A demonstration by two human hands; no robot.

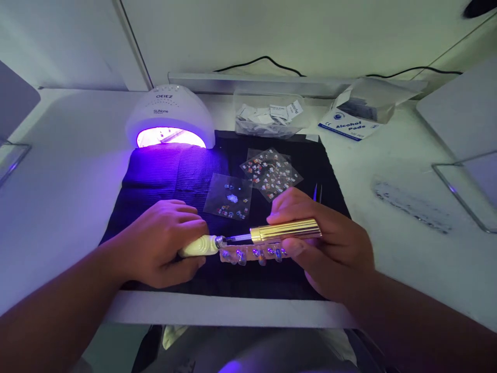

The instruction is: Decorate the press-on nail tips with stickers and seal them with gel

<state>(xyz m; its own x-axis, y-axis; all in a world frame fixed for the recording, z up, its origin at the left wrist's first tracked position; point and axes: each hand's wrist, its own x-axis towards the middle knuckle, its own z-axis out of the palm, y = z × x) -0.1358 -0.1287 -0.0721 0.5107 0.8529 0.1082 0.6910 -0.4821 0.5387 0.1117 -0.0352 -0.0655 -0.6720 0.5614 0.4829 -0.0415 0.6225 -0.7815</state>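
My left hand [165, 243] is closed around a cream-coloured nail holder [200, 246], its end pointing right. A small glittery artificial nail [221, 242] sits on that end. Between the fingers of my right hand [330, 243] is a nail polish brush [285, 231] with a ribbed gold cap. The brush's tip points left and is at the nail; whether it touches cannot be told. Just below the brush is a pinkish strip [250, 253] bearing several decorated nails, its right end hidden by my right thumb. Whether the thumb touches the strip is unclear.
A lit nail lamp [171, 116] stands back left on the dark mat [163, 176]. Sticker sheets [229, 197] and tweezers [317, 192] lie on the mat. Behind are a clear tub of packets [267, 127] and an alcohol pads box [357, 116]. A clear plastic piece [411, 207] lies right.
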